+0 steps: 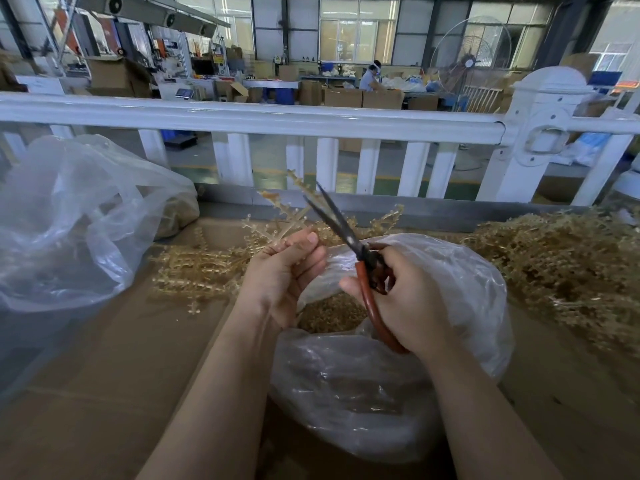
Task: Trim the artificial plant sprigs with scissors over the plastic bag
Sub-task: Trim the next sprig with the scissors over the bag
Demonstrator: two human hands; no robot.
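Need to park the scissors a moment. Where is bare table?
Bare cardboard lies at near left, between the left bag, the loose sprigs and the left forearm. Crowded: the sprig heap at right, the middle bag under both hands.

No text, label, brand or number is sharp enough to read anywhere.
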